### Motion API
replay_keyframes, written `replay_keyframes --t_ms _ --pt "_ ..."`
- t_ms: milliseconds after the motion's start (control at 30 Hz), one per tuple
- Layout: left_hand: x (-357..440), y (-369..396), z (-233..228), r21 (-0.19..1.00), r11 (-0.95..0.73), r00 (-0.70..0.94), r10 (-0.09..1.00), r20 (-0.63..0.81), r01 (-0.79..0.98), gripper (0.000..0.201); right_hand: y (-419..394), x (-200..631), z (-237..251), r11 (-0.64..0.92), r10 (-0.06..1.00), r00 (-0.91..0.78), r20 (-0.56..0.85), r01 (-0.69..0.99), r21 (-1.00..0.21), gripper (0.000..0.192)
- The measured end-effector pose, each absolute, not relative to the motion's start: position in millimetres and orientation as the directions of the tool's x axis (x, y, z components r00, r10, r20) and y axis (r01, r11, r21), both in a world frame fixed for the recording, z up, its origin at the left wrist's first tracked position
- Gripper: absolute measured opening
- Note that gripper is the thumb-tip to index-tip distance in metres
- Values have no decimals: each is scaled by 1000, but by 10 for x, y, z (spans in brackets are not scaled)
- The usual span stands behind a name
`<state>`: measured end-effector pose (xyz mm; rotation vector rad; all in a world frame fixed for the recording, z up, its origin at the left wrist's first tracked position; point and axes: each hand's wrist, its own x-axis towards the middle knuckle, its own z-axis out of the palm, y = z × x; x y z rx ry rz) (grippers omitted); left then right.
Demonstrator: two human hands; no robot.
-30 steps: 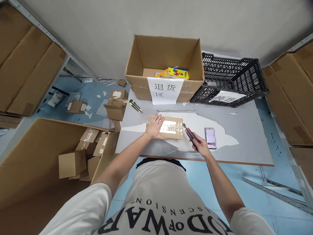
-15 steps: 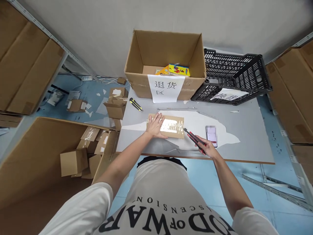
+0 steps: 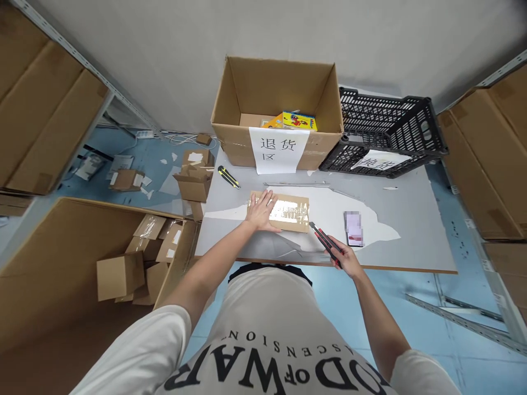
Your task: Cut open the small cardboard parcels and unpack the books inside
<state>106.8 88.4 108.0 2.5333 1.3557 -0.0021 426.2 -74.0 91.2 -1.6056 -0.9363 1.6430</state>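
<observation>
A small flat cardboard box (image 3: 294, 220) lies on the table, its top covered with shiny clear tape and torn white paper. My left hand (image 3: 260, 212) presses flat on the box's left end with the fingers spread. In my right hand (image 3: 345, 255) is a red and black box cutter (image 3: 325, 240), gripped by its handle. The cutter's tip points up and left, close to the box's lower right corner; whether it touches cannot be told. A phone (image 3: 353, 228) with a lit screen lies just above and right of my right hand.
At the table's back stand a large open carton (image 3: 233, 145) with colourful boxes inside and a black plastic crate (image 3: 382, 140). A yellow and black cutter (image 3: 228, 177) lies on the table's left. A big carton (image 3: 53, 263) of small boxes stands left of the table (image 3: 428, 241).
My right hand and the box cutter have shifted slightly down and left, the tip now lower at the box's right edge. My left hand stays in place on the box.
</observation>
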Motion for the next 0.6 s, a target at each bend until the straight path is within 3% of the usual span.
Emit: replay_keyframes --t_ms 133,233,400,500,600 --pt "1045 870 1061 237 -559 592 800 -99 795 120 -818 4174 894 -468 880 76 -468 -14 -883 87" --pt "1029 845 1063 239 -590 621 780 -78 771 120 -802 4124 895 -401 905 153 -397 -11 -916 78" --pt "943 645 1091 230 -631 657 753 -48 741 95 -641 4062 790 -306 923 246 -295 6 -952 62" --pt "836 419 1082 226 -639 662 749 -32 735 75 -543 4036 639 -286 925 287 -249 94 -954 60" --pt "741 211 1046 220 -613 633 773 -30 759 66 -469 4015 458 -286 938 282 -200 309 -907 60"
